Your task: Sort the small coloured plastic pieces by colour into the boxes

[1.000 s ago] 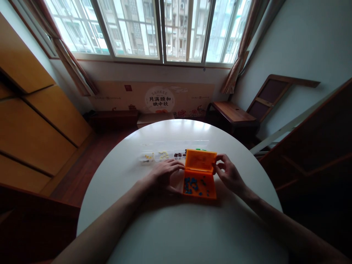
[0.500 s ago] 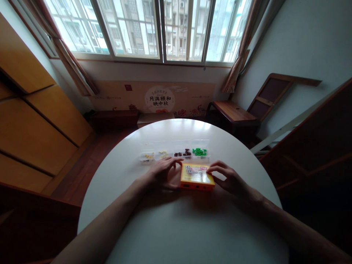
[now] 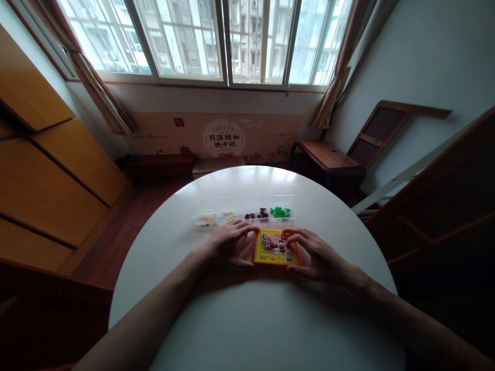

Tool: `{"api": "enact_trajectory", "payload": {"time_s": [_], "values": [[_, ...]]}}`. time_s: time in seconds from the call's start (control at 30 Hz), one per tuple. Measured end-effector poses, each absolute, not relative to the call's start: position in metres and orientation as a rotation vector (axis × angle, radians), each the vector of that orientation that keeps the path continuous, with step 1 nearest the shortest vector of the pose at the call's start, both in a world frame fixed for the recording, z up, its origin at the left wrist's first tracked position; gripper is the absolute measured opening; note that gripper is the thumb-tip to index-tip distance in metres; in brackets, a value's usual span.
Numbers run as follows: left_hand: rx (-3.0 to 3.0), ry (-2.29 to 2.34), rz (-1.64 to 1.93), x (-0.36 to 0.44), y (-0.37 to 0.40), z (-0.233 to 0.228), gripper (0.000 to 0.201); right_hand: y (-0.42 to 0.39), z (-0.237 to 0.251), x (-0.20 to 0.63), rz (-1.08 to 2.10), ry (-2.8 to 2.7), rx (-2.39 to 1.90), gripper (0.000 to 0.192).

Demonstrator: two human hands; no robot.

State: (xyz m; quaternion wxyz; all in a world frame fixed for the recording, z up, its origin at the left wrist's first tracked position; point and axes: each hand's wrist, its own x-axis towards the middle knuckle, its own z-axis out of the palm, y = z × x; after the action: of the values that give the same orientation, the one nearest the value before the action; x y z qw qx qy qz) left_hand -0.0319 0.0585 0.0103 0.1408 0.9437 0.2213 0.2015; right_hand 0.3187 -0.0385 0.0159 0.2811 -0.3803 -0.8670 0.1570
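In front of me on the white round table (image 3: 216,324) lies a small yellow and orange Go game box (image 3: 273,252) with printed Chinese characters and game pieces on its top. My left hand (image 3: 231,242) holds its left side, fingers curled at the far corner and thumb at the near corner. On the right side, my right hand (image 3: 315,253) grips it with the thumb near the front corner and the fingers over the top and far edge. Just behind the box is a clear compartment case (image 3: 293,211) with its lid raised, holding small yellow, pale, dark brown and green pieces.
A wooden chair (image 3: 328,154) stands beyond the table at the right. A long printed cardboard panel (image 3: 154,129) leans under the window. Wooden cabinets (image 3: 58,180) are at the left, and a dark wooden panel (image 3: 436,196) is at the right.
The box's near side has gone from view, and its top print now shows without glare. My right hand has shifted slightly left, its thumb now at the near corner. My left hand has barely moved.
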Motion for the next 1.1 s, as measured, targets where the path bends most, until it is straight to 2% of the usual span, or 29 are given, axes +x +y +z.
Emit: {"api": "enact_trajectory", "payload": {"time_s": [0.33,0.5,0.6,0.8,1.1], "values": [[2.702,0.621,0.578,-0.032,0.058,0.012,0.090,-0.044,0.013,0.308,0.459,-2.305,-1.105,0.060],[2.703,0.578,0.584,-0.032,0.055,0.018,0.080,-0.047,0.012,0.315,0.436,-2.240,-1.135,0.073],[2.695,0.584,0.600,-0.031,0.053,0.022,0.073,-0.046,0.013,0.333,0.320,-2.113,-1.223,0.076],[2.698,0.578,0.585,-0.026,0.051,0.027,0.063,-0.029,0.004,0.388,0.058,-1.872,-1.601,0.065],[2.700,0.574,0.562,-0.023,0.053,0.027,0.056,0.012,-0.027,0.399,-0.124,-1.735,-1.940,0.083]]}}
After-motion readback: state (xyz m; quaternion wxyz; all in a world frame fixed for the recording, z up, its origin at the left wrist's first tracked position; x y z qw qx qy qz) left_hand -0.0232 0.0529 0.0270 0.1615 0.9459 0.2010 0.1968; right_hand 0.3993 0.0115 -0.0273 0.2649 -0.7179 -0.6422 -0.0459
